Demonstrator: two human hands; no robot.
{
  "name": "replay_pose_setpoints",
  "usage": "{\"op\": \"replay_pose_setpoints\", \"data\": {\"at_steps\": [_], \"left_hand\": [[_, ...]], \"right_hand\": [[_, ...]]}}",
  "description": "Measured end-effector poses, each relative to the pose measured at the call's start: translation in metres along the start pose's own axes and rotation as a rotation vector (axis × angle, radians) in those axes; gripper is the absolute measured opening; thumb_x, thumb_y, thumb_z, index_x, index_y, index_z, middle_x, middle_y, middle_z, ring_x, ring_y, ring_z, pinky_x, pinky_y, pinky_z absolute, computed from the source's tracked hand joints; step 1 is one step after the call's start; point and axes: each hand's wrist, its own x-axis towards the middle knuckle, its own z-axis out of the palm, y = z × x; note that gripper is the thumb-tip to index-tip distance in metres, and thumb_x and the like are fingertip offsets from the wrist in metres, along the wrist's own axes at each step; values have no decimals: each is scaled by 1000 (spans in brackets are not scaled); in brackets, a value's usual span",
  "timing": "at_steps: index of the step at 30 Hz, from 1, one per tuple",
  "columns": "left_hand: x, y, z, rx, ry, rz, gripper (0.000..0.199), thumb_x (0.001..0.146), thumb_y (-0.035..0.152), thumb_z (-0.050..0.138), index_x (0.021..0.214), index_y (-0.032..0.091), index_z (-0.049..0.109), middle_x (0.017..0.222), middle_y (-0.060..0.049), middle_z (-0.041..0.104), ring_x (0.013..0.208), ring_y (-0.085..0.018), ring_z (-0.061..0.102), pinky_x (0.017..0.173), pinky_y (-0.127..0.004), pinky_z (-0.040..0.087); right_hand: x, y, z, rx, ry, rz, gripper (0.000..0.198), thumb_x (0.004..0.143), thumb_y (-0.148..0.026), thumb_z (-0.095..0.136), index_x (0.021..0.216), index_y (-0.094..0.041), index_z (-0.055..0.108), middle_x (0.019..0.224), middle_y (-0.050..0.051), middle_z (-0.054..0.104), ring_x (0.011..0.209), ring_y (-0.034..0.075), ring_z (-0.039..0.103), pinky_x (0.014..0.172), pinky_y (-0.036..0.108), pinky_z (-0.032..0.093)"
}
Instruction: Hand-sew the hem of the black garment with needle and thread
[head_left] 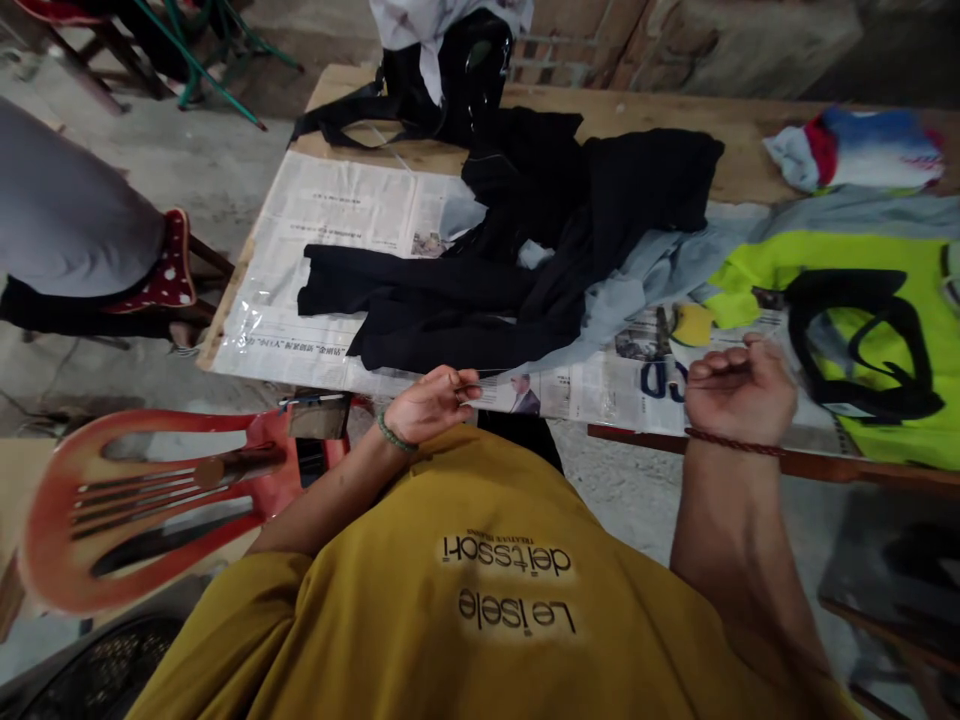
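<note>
My left hand (431, 405), with a green bead bracelet, is at the table's front edge, just below a black garment (465, 310). Its fingers are half bent and apart, and nothing shows in them. Over the newspaper on the right is my right hand (739, 392), a braided cord round its wrist. Its fingers are curled in; whether they hold anything is hidden. Scissors with dark blue handles (660, 380) lie just left of that hand, close to a yellow piece (691, 325). Thin grey cloth (637, 290) runs from beneath the black garment toward the right.
Newspaper under clear plastic (262, 310) covers the wooden table. Bright yellow-green fabric (832, 250) lies right, with a coiled black strap (810, 340) on it. Behind stand a black sewing machine (480, 70) and folded colourful cloth (862, 150). A red plastic chair (56, 500) is left; another person (75, 200) sits beyond.
</note>
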Motion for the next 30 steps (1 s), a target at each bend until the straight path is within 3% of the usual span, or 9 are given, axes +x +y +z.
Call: {"op": "replay_pose_setpoints", "data": {"at_steps": [3,6,13,30], "left_hand": [[3,-7,1,-50,38,17,25,79,33,79,70,18,61,122,-4,69,108,-24,65,74,-31,52],[5,-11,-2,-58,34,26,22,83,36,74,73,20,64,136,-2,63,118,-25,61,79,-33,51],[9,-12,-8,-71,46,25,19,85,36,72,75,21,68,144,0,57,120,-25,61,83,-34,51],[10,-12,-12,-81,51,0,15,86,34,71,79,21,69,144,-1,57,122,-25,59,87,-34,50]], "right_hand": [[5,0,-9,-1,49,-2,34,94,-8,37,70,-17,59,54,-5,43,45,8,43,44,20,33],[10,-1,-19,14,79,-23,34,94,-8,39,69,-17,60,55,-5,43,45,7,43,43,19,34],[20,-11,-35,43,167,-54,39,93,-6,38,64,-18,59,55,-4,42,45,8,42,42,19,34],[29,-8,-46,54,261,-133,41,93,-3,37,59,-18,54,56,-5,40,45,8,41,42,20,35]]}}
